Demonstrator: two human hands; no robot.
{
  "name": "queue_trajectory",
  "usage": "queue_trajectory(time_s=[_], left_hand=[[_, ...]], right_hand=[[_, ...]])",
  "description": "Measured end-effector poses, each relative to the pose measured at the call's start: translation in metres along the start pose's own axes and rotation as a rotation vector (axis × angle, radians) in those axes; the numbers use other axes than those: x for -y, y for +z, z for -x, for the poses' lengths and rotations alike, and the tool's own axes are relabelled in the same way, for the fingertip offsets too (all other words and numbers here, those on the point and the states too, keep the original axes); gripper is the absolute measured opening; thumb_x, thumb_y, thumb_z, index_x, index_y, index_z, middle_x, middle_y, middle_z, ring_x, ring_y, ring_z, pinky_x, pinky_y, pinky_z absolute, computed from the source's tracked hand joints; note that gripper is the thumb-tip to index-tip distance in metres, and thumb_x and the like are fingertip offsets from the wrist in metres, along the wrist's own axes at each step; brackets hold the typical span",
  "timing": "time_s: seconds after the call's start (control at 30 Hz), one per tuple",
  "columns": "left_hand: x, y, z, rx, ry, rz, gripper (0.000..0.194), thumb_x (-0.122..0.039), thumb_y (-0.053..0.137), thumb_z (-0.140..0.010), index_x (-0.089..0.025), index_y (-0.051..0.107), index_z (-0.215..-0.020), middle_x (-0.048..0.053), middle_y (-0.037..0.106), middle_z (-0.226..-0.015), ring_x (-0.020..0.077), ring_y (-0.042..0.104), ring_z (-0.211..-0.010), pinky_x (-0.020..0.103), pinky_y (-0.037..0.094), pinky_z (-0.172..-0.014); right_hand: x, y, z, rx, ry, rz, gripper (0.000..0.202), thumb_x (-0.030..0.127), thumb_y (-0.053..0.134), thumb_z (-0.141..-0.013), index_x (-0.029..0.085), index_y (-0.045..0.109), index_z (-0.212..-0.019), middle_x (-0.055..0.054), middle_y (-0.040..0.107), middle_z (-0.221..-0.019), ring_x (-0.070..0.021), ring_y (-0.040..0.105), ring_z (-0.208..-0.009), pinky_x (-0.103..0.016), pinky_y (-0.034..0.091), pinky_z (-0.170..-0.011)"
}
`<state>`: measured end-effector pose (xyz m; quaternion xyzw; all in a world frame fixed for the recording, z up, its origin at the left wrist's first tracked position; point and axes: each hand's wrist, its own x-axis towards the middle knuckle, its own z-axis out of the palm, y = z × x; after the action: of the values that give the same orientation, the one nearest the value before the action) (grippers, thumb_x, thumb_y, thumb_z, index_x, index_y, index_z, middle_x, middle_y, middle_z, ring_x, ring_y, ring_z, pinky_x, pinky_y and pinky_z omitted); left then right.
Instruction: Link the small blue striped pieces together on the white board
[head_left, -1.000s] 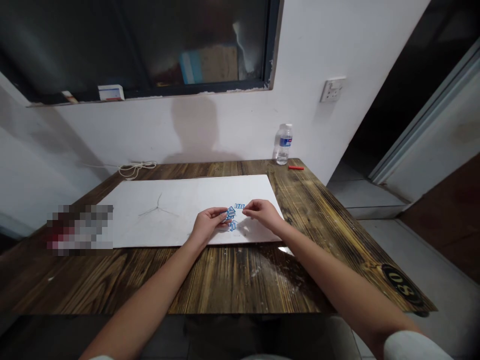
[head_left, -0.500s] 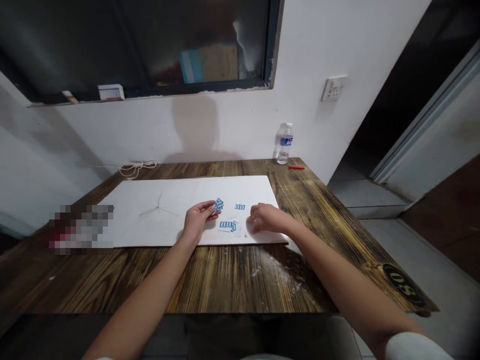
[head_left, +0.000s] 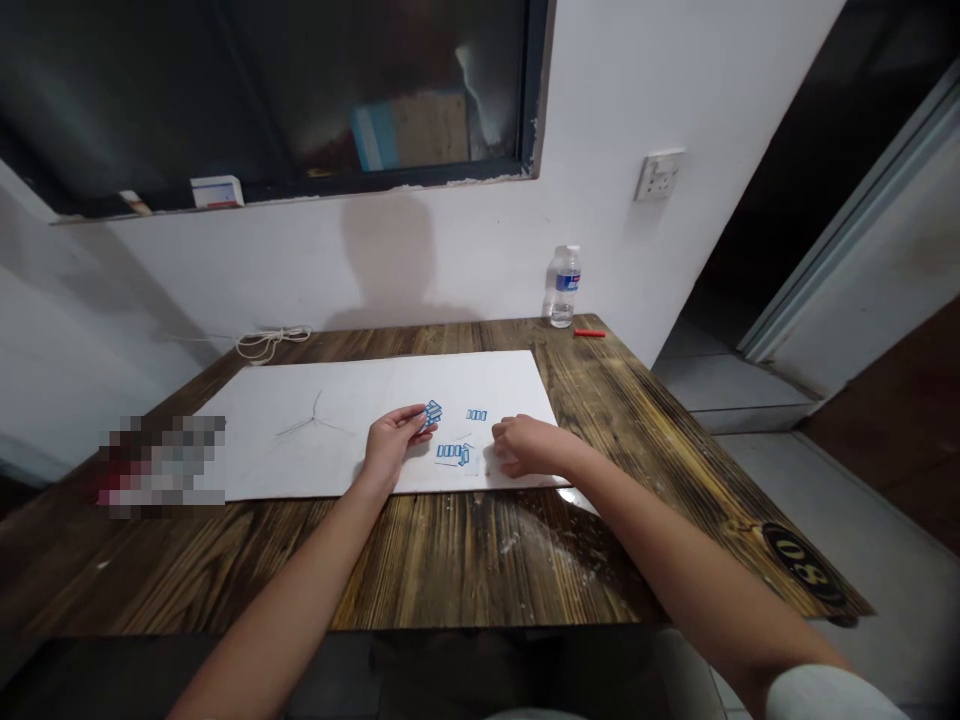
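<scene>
My left hand [head_left: 390,445] pinches a small bunch of blue-edged, card-like pieces [head_left: 432,414] between thumb and fingers, just above a white board [head_left: 390,380]. My right hand [head_left: 525,445] is over the board's right end, its fingers curled inward. Whatever it may hold is hidden under the fingers. Between the hands lies a short row of blue-outlined pieces [head_left: 476,415]. Nearer to me is another row of blue-outlined pieces [head_left: 450,451], with a tilted one [head_left: 464,457] at its right end. They are too small to name exactly.
The board rests on a dark wooden table [head_left: 420,560]. At the back right stand a water bottle [head_left: 566,288] and a red stick-like object [head_left: 589,333]. A white cable [head_left: 270,342] lies at the back left. A blurred patch [head_left: 161,465] covers the board's left end.
The fingers of my right hand have drawn closer together. My left hand still holds its bunch. The whole view has shifted slightly.
</scene>
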<state>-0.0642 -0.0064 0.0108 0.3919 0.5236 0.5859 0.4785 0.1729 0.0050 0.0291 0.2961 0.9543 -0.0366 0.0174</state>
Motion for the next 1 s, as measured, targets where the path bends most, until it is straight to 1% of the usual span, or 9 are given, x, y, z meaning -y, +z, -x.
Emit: queue_trajectory(time_s=[0.2,0.33,0.43,0.53,0.7,0.87,1.0], left_hand=[[0.0007,0.0007,-0.0001,0.002,-0.008,-0.004,0.033,-0.019,0.076,-0.062,-0.010,0.065,-0.092,0.006,0.070,-0.073,0.0170,0.069,-0.068,0.022,0.055,-0.059],[0.0021,0.0007,-0.0009,0.011,-0.010,-0.006,0.034,-0.020,0.077,-0.061,-0.011,0.066,-0.092,0.006,0.070,-0.074,0.0173,0.069,-0.068,0.022,0.055,-0.058],[0.0032,0.0006,-0.0015,0.015,-0.006,-0.016,0.034,-0.020,0.077,-0.061,-0.011,0.066,-0.092,0.007,0.070,-0.074,0.0175,0.069,-0.068,0.022,0.055,-0.057],[0.0047,0.0000,-0.0024,0.022,-0.006,-0.020,0.035,-0.021,0.077,-0.061,-0.010,0.066,-0.092,0.007,0.070,-0.074,0.0176,0.069,-0.068,0.022,0.055,-0.057],[0.0070,-0.0011,-0.0045,0.027,-0.005,-0.025,0.036,-0.021,0.078,-0.060,-0.010,0.066,-0.092,0.007,0.070,-0.075,0.0182,0.069,-0.069,0.023,0.055,-0.058],[0.0067,-0.0005,-0.0040,0.028,-0.014,-0.017,0.035,-0.020,0.078,-0.061,-0.010,0.066,-0.092,0.008,0.070,-0.076,0.0179,0.069,-0.068,0.022,0.055,-0.057],[0.0066,-0.0004,-0.0033,0.027,-0.018,-0.016,0.034,-0.019,0.078,-0.061,-0.010,0.066,-0.091,0.007,0.070,-0.074,0.0180,0.069,-0.067,0.023,0.056,-0.058]], right_hand=[[-0.0020,0.0116,-0.0062,-0.022,-0.009,0.103,0.018,0.028,0.061,-0.072,0.013,0.066,-0.081,-0.011,0.064,-0.088,-0.0212,0.059,-0.077,-0.030,0.039,-0.065],[-0.0010,0.0113,-0.0051,-0.063,-0.019,0.110,0.018,0.029,0.059,-0.074,0.014,0.063,-0.084,-0.010,0.063,-0.089,-0.0211,0.059,-0.078,-0.030,0.039,-0.065],[0.0000,0.0100,-0.0046,-0.055,-0.006,0.089,0.017,0.027,0.059,-0.075,0.015,0.062,-0.085,-0.009,0.063,-0.090,-0.0206,0.059,-0.079,-0.030,0.039,-0.065],[-0.0006,0.0104,-0.0048,-0.053,0.011,0.063,0.016,0.026,0.058,-0.075,0.015,0.061,-0.086,-0.010,0.062,-0.091,-0.0200,0.058,-0.079,-0.029,0.039,-0.065],[-0.0035,0.0121,-0.0043,-0.093,0.018,-0.011,0.015,0.023,0.058,-0.074,0.016,0.060,-0.087,-0.008,0.062,-0.091,-0.0189,0.057,-0.079,-0.027,0.037,-0.063],[-0.0029,0.0090,-0.0015,-0.149,0.067,-0.092,0.015,0.018,0.056,-0.073,0.016,0.060,-0.087,-0.008,0.063,-0.088,-0.0170,0.056,-0.074,-0.025,0.033,-0.060],[-0.0045,0.0070,-0.0005,-0.232,0.101,-0.222,0.015,0.015,0.056,-0.073,0.017,0.060,-0.087,-0.005,0.064,-0.084,-0.0149,0.055,-0.072,-0.022,0.032,-0.060]])
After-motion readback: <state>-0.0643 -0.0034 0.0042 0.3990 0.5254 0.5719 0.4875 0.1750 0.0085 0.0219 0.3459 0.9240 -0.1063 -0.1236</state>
